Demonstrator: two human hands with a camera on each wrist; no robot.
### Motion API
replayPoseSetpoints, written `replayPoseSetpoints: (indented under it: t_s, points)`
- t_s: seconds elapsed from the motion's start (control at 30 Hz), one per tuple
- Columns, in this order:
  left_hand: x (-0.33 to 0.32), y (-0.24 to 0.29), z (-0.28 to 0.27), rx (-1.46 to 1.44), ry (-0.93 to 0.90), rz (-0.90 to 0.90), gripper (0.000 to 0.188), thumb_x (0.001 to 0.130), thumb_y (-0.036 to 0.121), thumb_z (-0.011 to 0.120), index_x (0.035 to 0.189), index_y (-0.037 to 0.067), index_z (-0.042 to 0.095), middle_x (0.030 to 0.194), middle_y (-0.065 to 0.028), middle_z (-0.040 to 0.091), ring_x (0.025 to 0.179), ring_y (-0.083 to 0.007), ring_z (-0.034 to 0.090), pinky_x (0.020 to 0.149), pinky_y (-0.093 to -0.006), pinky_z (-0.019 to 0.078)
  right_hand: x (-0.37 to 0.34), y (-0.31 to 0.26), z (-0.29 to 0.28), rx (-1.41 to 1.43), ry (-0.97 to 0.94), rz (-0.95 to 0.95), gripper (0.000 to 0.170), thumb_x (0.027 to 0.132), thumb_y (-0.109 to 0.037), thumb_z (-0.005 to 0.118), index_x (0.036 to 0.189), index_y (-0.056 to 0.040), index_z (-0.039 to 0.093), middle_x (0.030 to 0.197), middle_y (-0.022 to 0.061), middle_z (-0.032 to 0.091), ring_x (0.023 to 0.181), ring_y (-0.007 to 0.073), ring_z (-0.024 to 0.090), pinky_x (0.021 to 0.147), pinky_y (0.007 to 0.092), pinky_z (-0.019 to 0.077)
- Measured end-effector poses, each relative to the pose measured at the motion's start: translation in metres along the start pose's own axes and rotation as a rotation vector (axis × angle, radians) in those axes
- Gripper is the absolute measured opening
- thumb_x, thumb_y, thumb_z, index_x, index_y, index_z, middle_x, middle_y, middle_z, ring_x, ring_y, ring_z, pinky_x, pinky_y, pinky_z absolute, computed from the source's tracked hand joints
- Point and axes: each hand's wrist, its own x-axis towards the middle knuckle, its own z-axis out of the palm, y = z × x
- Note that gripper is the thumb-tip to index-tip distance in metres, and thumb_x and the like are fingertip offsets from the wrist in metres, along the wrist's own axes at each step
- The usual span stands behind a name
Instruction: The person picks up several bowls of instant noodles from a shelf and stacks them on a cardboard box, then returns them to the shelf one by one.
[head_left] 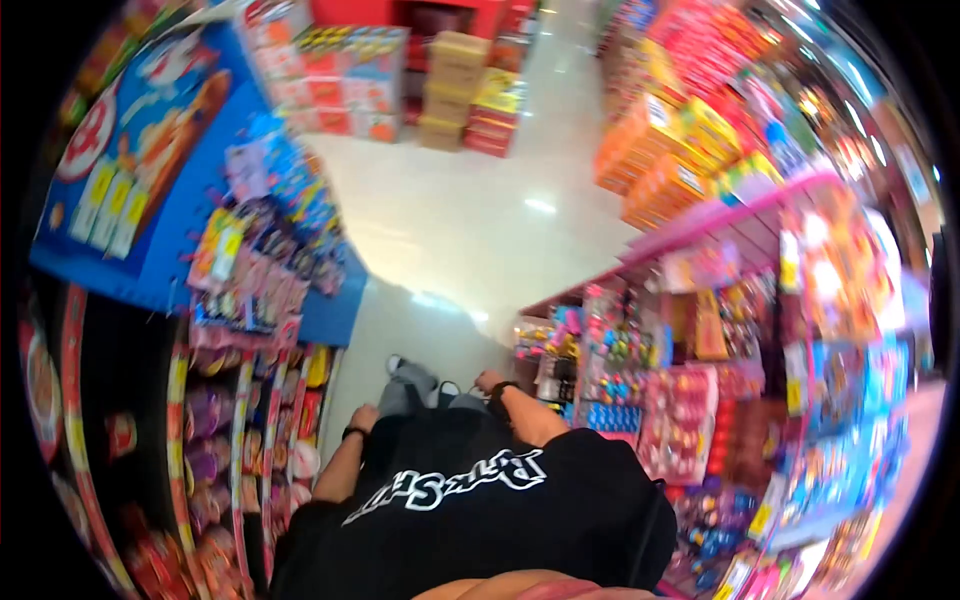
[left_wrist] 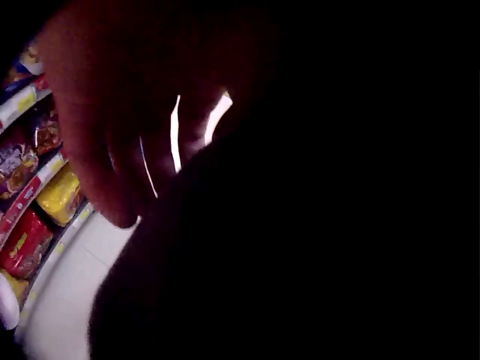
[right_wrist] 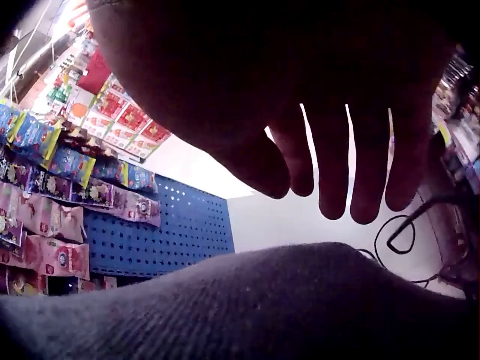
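My left hand (head_left: pixel 365 417) hangs low beside the body, a dark band on its wrist, close to the snack shelves (head_left: pixel 208 430). The left wrist view has it mostly in shadow, with light between its fingers (left_wrist: pixel 120 180) and nothing seen in them. On the other side my right hand (head_left: pixel 489 382) hangs in front of the thigh, also with a dark wristband. Its fingers (right_wrist: pixel 334 172) point down, slightly apart and holding nothing, in the right wrist view. Grey trousers (right_wrist: pixel 247 300) fill the bottom of that view.
A pale tiled floor (head_left: pixel 450 220) runs ahead between displays. Bagged snacks hang on a blue pegboard (right_wrist: pixel 180 232) to the left. Pink racks (head_left: pixel 680 235) of small packaged goods line the right, with orange boxes (head_left: pixel 645 140) farther on. Stacked cartons (head_left: pixel 455 90) stand ahead.
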Motion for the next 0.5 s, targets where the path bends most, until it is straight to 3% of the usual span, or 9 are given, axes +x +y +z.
replayPoseSetpoints:
  t_s: [0.07,0.1,0.13,0.17,0.23,0.37,0.4,0.47,0.5]
  points:
    - [0.025,0.0,-0.003,-0.057,0.059,-0.04,0.035,0.088,0.029,0.052,0.103,0.002,0.069,0.105,-0.0251,0.066,0.103,-0.0407,0.062,0.09,-0.0469,0.0489,0.008,-0.038,-0.034,0.056,-0.045,0.023,0.028,0.082,-0.02,0.057,0.088,0.0029,0.071,0.078,0.0122,0.069,0.06,0.0213,0.065,0.054,0.0393,0.0527]
    - [0.026,0.012,-0.019,-0.121,0.065,-0.043,0.035,0.088,0.029,0.054,0.106,0.003,0.068,0.106,-0.0242,0.066,0.104,-0.0395,0.062,0.09,-0.0452,0.0492,0.017,-0.05,-0.043,0.007,-0.02,0.002,0.029,0.081,-0.022,0.058,0.089,0.002,0.071,0.084,0.016,0.071,0.07,0.0268,0.069,0.062,0.0425,0.0545]
    - [0.022,0.027,-0.035,-0.186,0.068,-0.036,0.035,0.088,0.029,0.055,0.109,0.003,0.066,0.108,-0.0233,0.066,0.104,-0.0384,0.063,0.089,-0.0435,0.0494,0.026,-0.064,-0.053,-0.01,-0.026,-0.002,0.029,0.081,-0.022,0.058,0.089,0.002,0.071,0.084,0.016,0.071,0.07,0.0268,0.069,0.062,0.0425,0.0545]
    - [0.014,0.032,-0.042,-0.201,0.07,-0.047,0.035,0.088,0.029,0.055,0.109,0.003,0.066,0.108,-0.0233,0.066,0.104,-0.0384,0.063,0.089,-0.0435,0.0494,0.032,-0.079,-0.062,-0.101,0.033,-0.141,0.03,0.081,-0.024,0.058,0.089,0.0015,0.071,0.087,0.0182,0.071,0.076,0.0308,0.068,0.068,0.0437,0.0539]
    - [0.024,0.049,-0.079,-0.273,0.15,0.1,0.036,0.087,0.028,0.059,0.113,0.003,0.063,0.109,-0.0204,0.066,0.103,-0.0367,0.063,0.089,-0.0424,0.0497,0.046,-0.124,-0.086,-0.148,0.094,-0.368,0.034,0.08,-0.03,0.06,0.092,0.0004,0.07,0.092,0.0231,0.069,0.091,0.0403,0.064,0.084,0.0461,0.0502]
    - [0.039,0.057,-0.109,-0.519,0.386,0.164,0.028,0.091,0.02,0.06,0.11,-0.001,0.062,0.104,-0.0196,0.067,0.096,-0.0313,0.066,0.084,-0.0378,0.0515,0.067,-0.228,-0.1,-0.211,0.039,-0.54,0.034,0.082,-0.033,0.06,0.089,-0.0014,0.07,0.089,0.0227,0.069,0.087,0.0393,0.065,0.079,0.0471,0.051]
    - [0.042,0.056,-0.111,-0.584,0.417,0.158,0.027,0.092,0.019,0.06,0.109,-0.001,0.061,0.102,-0.0192,0.067,0.095,-0.0295,0.066,0.083,-0.0363,0.0516,0.067,-0.254,-0.1,-0.205,0.013,-0.67,0.034,0.082,-0.033,0.06,0.089,-0.0015,0.07,0.086,0.0224,0.069,0.084,0.038,0.066,0.077,0.0464,0.0515]
    - [0.051,0.04,-0.11,-0.516,0.401,0.148,0.029,0.093,0.021,0.061,0.111,-0.002,0.06,0.101,-0.0172,0.067,0.093,-0.0254,0.066,0.083,-0.0351,0.0509,0.053,-0.311,-0.094,-0.159,-0.082,-0.813,0.035,0.082,-0.029,0.063,0.102,-0.0008,0.068,0.095,0.0215,0.069,0.089,0.0354,0.066,0.078,0.0442,0.0508]
    - [0.043,0.04,-0.115,-0.603,0.394,0.211,0.03,0.094,0.021,0.061,0.113,-0.002,0.059,0.104,-0.0176,0.066,0.094,-0.0248,0.065,0.086,-0.0348,0.0498,0.04,-0.341,-0.094,-0.162,-0.229,-0.881,0.038,0.081,-0.03,0.065,0.106,-0.0007,0.066,0.099,0.0208,0.068,0.092,0.035,0.065,0.08,0.0434,0.0502]
